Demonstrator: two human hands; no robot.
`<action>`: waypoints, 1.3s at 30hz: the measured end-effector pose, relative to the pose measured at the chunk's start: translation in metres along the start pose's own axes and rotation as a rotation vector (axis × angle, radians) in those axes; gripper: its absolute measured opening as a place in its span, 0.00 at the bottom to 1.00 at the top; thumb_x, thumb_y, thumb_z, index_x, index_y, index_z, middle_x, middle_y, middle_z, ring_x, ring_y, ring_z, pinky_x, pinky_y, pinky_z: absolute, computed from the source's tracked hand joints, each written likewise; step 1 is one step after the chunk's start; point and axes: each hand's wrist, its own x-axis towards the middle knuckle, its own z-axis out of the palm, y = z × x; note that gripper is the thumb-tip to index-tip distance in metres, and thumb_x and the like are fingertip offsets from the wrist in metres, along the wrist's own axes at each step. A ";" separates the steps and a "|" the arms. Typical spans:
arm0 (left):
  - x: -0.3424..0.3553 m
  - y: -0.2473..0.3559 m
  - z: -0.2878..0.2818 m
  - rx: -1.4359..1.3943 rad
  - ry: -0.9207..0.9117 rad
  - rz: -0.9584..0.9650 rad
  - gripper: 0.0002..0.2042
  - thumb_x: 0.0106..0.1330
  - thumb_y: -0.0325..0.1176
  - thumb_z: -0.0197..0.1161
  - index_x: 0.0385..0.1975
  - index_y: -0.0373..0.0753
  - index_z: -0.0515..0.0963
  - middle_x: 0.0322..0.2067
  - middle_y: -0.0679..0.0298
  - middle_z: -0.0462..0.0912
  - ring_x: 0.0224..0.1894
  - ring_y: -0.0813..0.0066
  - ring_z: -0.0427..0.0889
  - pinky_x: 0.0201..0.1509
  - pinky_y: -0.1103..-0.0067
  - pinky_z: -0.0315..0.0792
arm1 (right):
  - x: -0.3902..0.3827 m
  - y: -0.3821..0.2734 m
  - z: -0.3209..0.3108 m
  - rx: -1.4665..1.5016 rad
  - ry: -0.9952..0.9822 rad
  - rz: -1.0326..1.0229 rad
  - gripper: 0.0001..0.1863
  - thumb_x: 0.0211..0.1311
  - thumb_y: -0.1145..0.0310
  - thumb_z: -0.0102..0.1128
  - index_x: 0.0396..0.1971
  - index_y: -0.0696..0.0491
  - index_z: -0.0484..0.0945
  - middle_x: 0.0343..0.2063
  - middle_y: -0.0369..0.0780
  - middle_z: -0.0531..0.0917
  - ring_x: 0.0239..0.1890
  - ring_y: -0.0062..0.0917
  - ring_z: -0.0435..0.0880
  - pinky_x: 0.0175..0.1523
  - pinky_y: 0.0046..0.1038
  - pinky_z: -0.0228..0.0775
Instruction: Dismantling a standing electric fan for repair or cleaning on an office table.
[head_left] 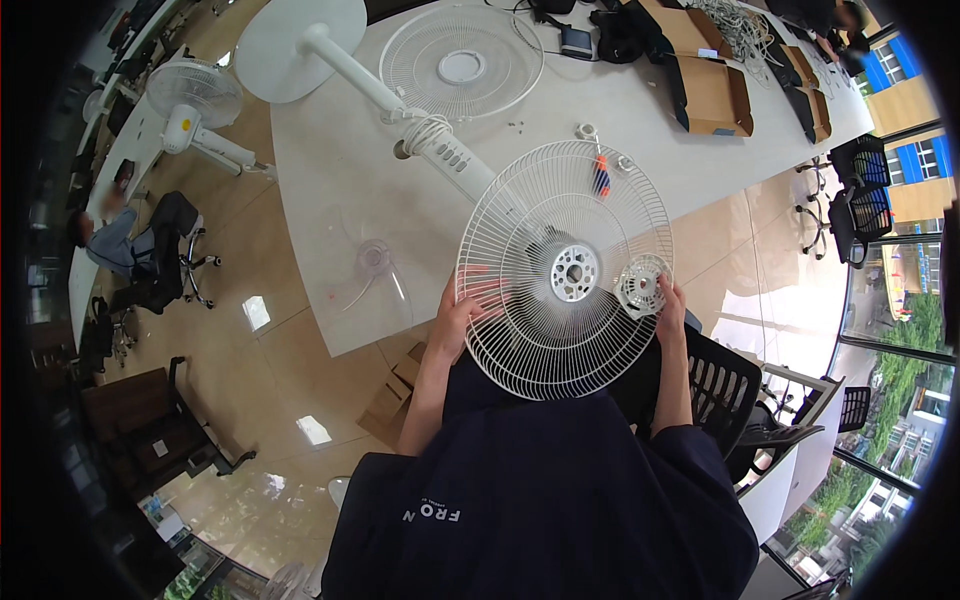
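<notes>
Two hands work the wire fan guard [565, 270]: the left hand [462, 318] grips its rim, the right hand [668, 300] pinches a white ring nut [641, 283] against its face. Judging by this, the nut must next be centred on the hub [574, 272] between them.

A round white wire fan guard [565, 270], tilted over the counter edge [340, 250], has a white hub in its middle and a small white ring nut [641, 285] against its right side.
</notes>
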 end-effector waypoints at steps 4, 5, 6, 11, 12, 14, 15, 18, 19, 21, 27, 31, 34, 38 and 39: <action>0.005 -0.008 -0.003 -0.126 -0.037 0.058 0.27 0.54 0.21 0.42 0.59 0.31 0.59 0.53 0.47 0.72 0.52 0.58 0.77 0.55 0.68 0.74 | -0.009 -0.017 -0.012 0.047 0.022 -0.058 0.12 0.67 0.63 0.54 0.41 0.56 0.78 0.33 0.34 0.83 0.34 0.15 0.82 0.37 0.18 0.74; 0.007 -0.008 -0.002 -0.134 -0.064 0.074 0.26 0.57 0.23 0.44 0.59 0.30 0.59 0.51 0.46 0.74 0.50 0.56 0.78 0.55 0.68 0.75 | -0.012 -0.026 -0.015 0.026 -0.008 -0.065 0.12 0.66 0.64 0.54 0.41 0.57 0.78 0.33 0.35 0.82 0.35 0.16 0.81 0.38 0.19 0.74; 0.008 -0.003 0.000 -0.134 -0.068 0.073 0.26 0.57 0.23 0.44 0.59 0.30 0.59 0.51 0.46 0.74 0.50 0.56 0.78 0.55 0.68 0.75 | -0.017 -0.036 -0.013 0.027 -0.005 -0.067 0.12 0.66 0.64 0.54 0.41 0.57 0.78 0.33 0.35 0.82 0.35 0.16 0.81 0.38 0.19 0.74; 0.006 0.008 0.002 -0.253 -0.128 0.087 0.24 0.67 0.37 0.44 0.59 0.30 0.60 0.51 0.39 0.73 0.51 0.49 0.77 0.55 0.64 0.74 | -0.036 -0.084 -0.006 0.042 -0.015 -0.157 0.15 0.67 0.64 0.52 0.44 0.59 0.76 0.36 0.40 0.83 0.38 0.23 0.83 0.44 0.25 0.77; 0.006 0.009 0.001 -0.330 -0.140 0.096 0.24 0.69 0.40 0.43 0.59 0.29 0.60 0.53 0.36 0.70 0.53 0.45 0.75 0.56 0.62 0.72 | -0.039 -0.090 -0.006 0.093 -0.025 -0.200 0.16 0.67 0.64 0.51 0.47 0.61 0.74 0.38 0.42 0.83 0.39 0.27 0.84 0.46 0.28 0.79; 0.004 0.011 0.002 -0.337 -0.120 0.115 0.26 0.69 0.45 0.42 0.60 0.31 0.59 0.53 0.38 0.71 0.52 0.48 0.76 0.55 0.64 0.73 | -0.044 -0.101 -0.001 0.125 -0.087 -0.219 0.21 0.68 0.63 0.48 0.53 0.62 0.69 0.48 0.47 0.78 0.48 0.32 0.81 0.51 0.35 0.77; 0.005 0.012 0.000 -0.404 -0.155 0.145 0.26 0.70 0.46 0.41 0.60 0.31 0.60 0.53 0.37 0.70 0.53 0.47 0.75 0.55 0.63 0.73 | -0.046 -0.109 0.011 0.147 -0.167 -0.305 0.25 0.67 0.60 0.49 0.56 0.63 0.66 0.54 0.49 0.73 0.52 0.35 0.77 0.52 0.38 0.76; 0.007 0.011 -0.013 -0.482 -0.173 0.180 0.29 0.70 0.49 0.40 0.62 0.31 0.58 0.55 0.36 0.68 0.55 0.43 0.72 0.57 0.61 0.70 | -0.050 -0.132 0.044 0.197 -0.327 -0.415 0.30 0.65 0.58 0.51 0.59 0.65 0.62 0.62 0.51 0.63 0.59 0.39 0.71 0.56 0.41 0.73; 0.005 0.012 -0.014 -0.512 -0.175 0.194 0.31 0.69 0.51 0.41 0.63 0.31 0.57 0.56 0.36 0.66 0.56 0.43 0.71 0.59 0.60 0.68 | -0.052 -0.138 0.053 0.222 -0.399 -0.437 0.32 0.63 0.59 0.53 0.60 0.67 0.61 0.65 0.52 0.59 0.60 0.41 0.69 0.57 0.41 0.72; 0.003 0.010 -0.020 -0.559 -0.155 0.210 0.40 0.65 0.62 0.42 0.65 0.32 0.54 0.59 0.36 0.63 0.60 0.41 0.66 0.63 0.56 0.63 | -0.054 -0.150 0.077 0.220 -0.413 -0.447 0.35 0.61 0.57 0.54 0.60 0.67 0.61 0.65 0.52 0.58 0.60 0.43 0.68 0.57 0.43 0.71; 0.001 0.007 -0.037 -0.666 0.061 0.251 0.48 0.55 0.76 0.42 0.64 0.38 0.58 0.57 0.39 0.64 0.58 0.41 0.66 0.64 0.54 0.61 | -0.041 -0.160 0.121 0.187 -0.524 -0.499 0.39 0.59 0.53 0.56 0.62 0.68 0.59 0.65 0.53 0.58 0.60 0.45 0.69 0.58 0.44 0.70; 0.003 0.011 -0.050 -0.603 0.307 0.307 0.45 0.56 0.74 0.45 0.63 0.41 0.60 0.58 0.43 0.64 0.57 0.44 0.68 0.63 0.56 0.62 | -0.027 -0.158 0.149 0.142 -0.569 -0.506 0.42 0.58 0.50 0.56 0.61 0.69 0.58 0.65 0.54 0.58 0.60 0.45 0.69 0.58 0.44 0.68; 0.000 0.021 -0.067 -0.564 0.417 0.388 0.46 0.58 0.73 0.41 0.65 0.39 0.56 0.59 0.44 0.63 0.57 0.47 0.69 0.62 0.57 0.64 | -0.015 -0.151 0.165 0.180 -0.662 -0.476 0.40 0.58 0.51 0.58 0.59 0.69 0.61 0.64 0.54 0.59 0.59 0.45 0.70 0.57 0.43 0.69; 0.011 0.041 -0.051 -0.598 0.688 0.490 0.45 0.58 0.73 0.41 0.64 0.39 0.57 0.57 0.48 0.66 0.55 0.51 0.70 0.61 0.61 0.65 | 0.013 -0.149 0.184 0.208 -0.762 -0.349 0.30 0.57 0.54 0.61 0.47 0.67 0.72 0.64 0.57 0.59 0.60 0.48 0.68 0.59 0.47 0.66; 0.010 0.042 -0.054 -0.563 0.700 0.499 0.44 0.59 0.73 0.40 0.65 0.40 0.58 0.56 0.48 0.67 0.56 0.52 0.70 0.60 0.61 0.65 | 0.018 -0.154 0.192 0.223 -0.805 -0.405 0.29 0.57 0.53 0.61 0.46 0.67 0.72 0.64 0.58 0.59 0.60 0.50 0.68 0.59 0.47 0.65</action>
